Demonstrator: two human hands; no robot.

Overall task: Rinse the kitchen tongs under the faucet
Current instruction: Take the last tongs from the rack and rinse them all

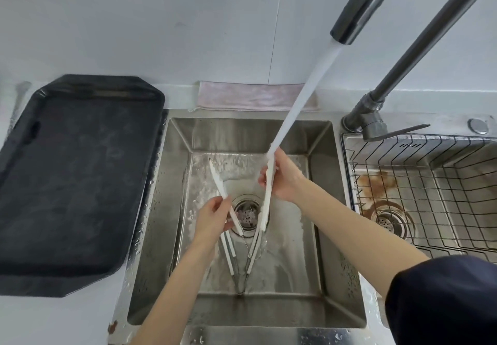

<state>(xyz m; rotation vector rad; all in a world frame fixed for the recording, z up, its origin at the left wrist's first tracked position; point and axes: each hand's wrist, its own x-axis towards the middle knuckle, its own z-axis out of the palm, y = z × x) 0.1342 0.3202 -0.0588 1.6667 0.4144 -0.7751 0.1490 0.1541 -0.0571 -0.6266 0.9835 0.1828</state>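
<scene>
**Tongs spread under the running stream**

At nine o'clock we saw a dark, flat rectangular tray with clipped corners (pixel 78 180) lying on the counter, untouched. Just right of it sat the square stainless-steel sink basin (pixel 333 237), wet across its floor, with a round drain strainer (pixel 246 217) at its centre and a folded pale pink cloth (pixel 250 98) behind it at twelve o'clock.

Over the basin our left hand (pixel 212 219) was closed in a pinch on the left arm of the white-tipped metal kitchen tongs (pixel 265 210), thumb and fingers wrapped round it. The tongs were held spread in a V, hinge toward six o'clock, tips away from us. Our right hand (pixel 282 178) gripped the right arm near its tip, fingers curled shut around it, just where the white stream of water (pixel 301 94) landed.

The stream fell from the dark curved metal faucet spout (pixel 357 14) at one o'clock. At three o'clock a black wire dish rack (pixel 419 180) sat in a second basin.

We judged the rinse under way, only the right arm wetted. The next move likely called for shifting the left arm into the stream.
</scene>
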